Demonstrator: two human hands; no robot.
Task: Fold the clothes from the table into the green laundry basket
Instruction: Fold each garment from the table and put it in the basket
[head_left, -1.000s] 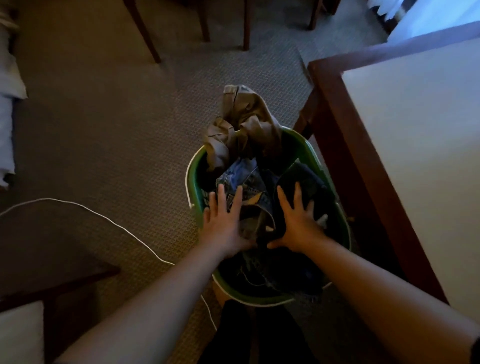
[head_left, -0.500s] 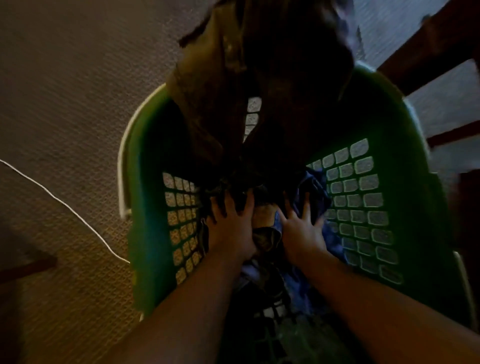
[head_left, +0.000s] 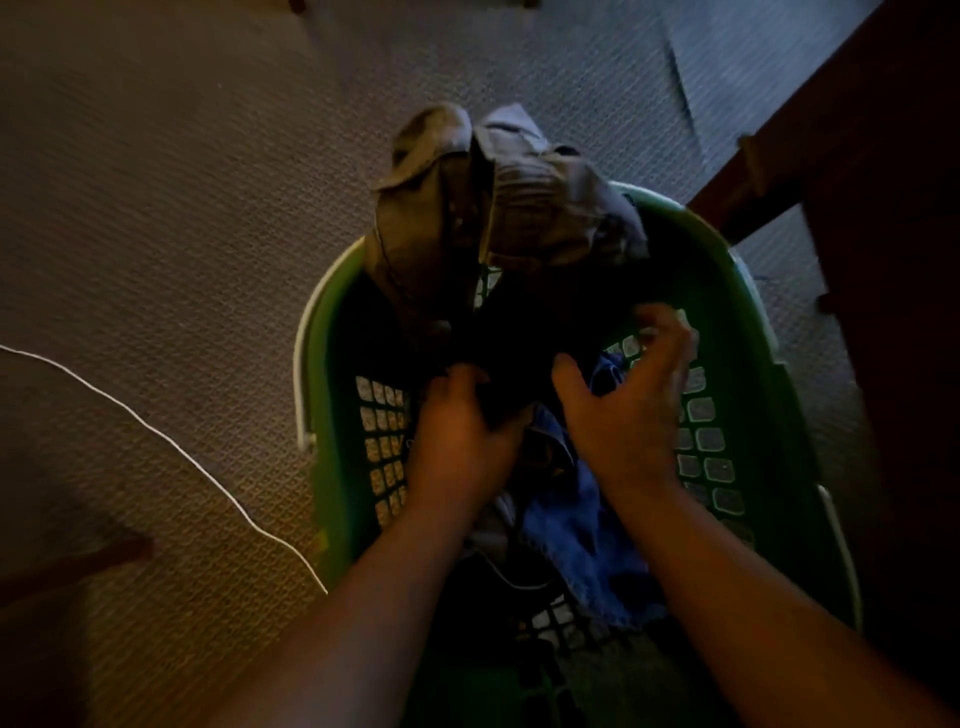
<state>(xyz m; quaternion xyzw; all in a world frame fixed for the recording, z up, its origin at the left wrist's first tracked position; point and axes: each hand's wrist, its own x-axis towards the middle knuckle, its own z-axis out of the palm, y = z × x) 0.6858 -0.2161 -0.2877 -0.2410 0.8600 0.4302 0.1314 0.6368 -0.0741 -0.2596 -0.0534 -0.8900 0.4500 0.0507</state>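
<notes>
The green laundry basket (head_left: 748, 332) stands on the carpet below me, its lattice walls showing. Both my hands are inside it. My left hand (head_left: 460, 431) is closed on a dark garment (head_left: 524, 343) in the basket's middle. My right hand (head_left: 631, 395) hovers beside it with fingers spread and curled, holding nothing. Blue jeans (head_left: 582, 535) lie crumpled under my hands. A brown-grey garment (head_left: 467, 208) is draped over the basket's far rim.
A white cord (head_left: 171, 441) runs across the carpet at the left, toward the basket. The dark wooden table leg and frame (head_left: 883, 260) stand close at the right. A dark furniture edge (head_left: 67, 566) sits at lower left.
My right hand has lifted off the clothes and opened. My left hand has closed on the dark garment. The view has pulled back a little from the basket.
</notes>
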